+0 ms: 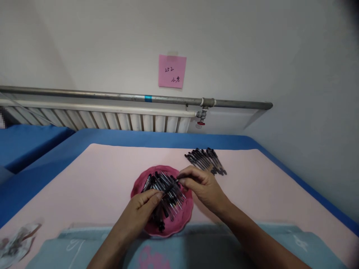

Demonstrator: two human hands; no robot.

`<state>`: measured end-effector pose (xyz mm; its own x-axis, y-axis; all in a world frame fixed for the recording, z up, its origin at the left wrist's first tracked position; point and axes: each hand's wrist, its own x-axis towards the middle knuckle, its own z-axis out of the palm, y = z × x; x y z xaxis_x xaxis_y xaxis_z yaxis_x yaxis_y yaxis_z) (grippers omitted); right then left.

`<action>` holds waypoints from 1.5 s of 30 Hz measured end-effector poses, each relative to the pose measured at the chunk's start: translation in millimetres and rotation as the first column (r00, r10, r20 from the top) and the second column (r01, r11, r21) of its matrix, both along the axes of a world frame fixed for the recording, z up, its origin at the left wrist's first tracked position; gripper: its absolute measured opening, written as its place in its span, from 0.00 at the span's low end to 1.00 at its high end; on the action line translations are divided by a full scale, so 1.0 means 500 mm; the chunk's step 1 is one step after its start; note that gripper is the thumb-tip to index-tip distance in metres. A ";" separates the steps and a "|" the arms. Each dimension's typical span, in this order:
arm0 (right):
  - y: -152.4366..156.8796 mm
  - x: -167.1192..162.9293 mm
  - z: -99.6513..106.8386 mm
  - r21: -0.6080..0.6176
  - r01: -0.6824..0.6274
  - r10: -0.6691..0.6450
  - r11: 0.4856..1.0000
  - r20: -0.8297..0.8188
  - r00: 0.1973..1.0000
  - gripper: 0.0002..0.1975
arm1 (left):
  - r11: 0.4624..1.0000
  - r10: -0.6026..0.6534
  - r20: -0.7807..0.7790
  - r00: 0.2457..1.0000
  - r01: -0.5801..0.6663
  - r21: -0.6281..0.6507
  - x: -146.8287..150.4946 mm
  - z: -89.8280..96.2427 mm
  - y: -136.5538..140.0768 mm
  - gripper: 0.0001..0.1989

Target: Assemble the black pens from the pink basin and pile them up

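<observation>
One pale wall (84,45) stands behind one surface (269,183), pink on top with a blue border. Along the wall, beyond the surface's far edge, run one ribbed radiator (123,121) and, above it, one metal pipe (106,93). One light-blue cloth (92,235) with a pink figure spans the near edge. One pink basin (179,222) with a wavy rim sits near the middle of that edge. Two hands meet over the basin: the left hand (144,205) at its left side, the right hand (206,186) at its right. Toward the far edge, right of the basin, lies one fanned group of pens (202,158); they overlap, so I can only say more than ten. One crumpled clear plastic bag (18,243) lies near the near left corner. One pink note (172,71) with handwriting is taped to the wall. The basin holds many loose pens (172,201), heaped too closely for a count. Above that heap, both hands hold one dark pen (170,186), tilted with its upper end to the right; the left fingers are pinched narrow on its lower part, the right fingers narrow at its upper end. Smaller again are one red valve handle (201,123) below the pipe and one blue band (148,98) around it.
</observation>
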<state>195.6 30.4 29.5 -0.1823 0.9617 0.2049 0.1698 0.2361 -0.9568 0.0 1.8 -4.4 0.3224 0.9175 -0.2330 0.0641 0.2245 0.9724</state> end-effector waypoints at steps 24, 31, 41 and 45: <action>0.000 -0.002 -0.006 -0.111 -0.184 0.180 0.977 -0.048 0.983 0.09 | 0.993 -0.037 0.078 0.996 0.046 -0.106 0.002 0.017 -0.002 0.21; -0.003 0.006 0.002 -0.044 -0.232 0.233 0.972 0.009 0.972 0.09 | 0.987 -0.035 0.114 0.993 0.052 -0.154 -0.001 0.033 -0.011 0.21; -0.009 -0.012 -0.010 -0.195 -0.192 0.141 0.962 -0.245 0.959 0.10 | 0.979 -0.013 0.161 0.987 0.045 -0.197 -0.003 0.032 -0.012 0.21; -0.008 -0.023 -0.021 -0.277 -0.141 0.033 0.950 -0.360 0.933 0.09 | 0.980 0.053 0.177 0.983 -0.018 -0.198 0.007 0.030 -0.009 0.19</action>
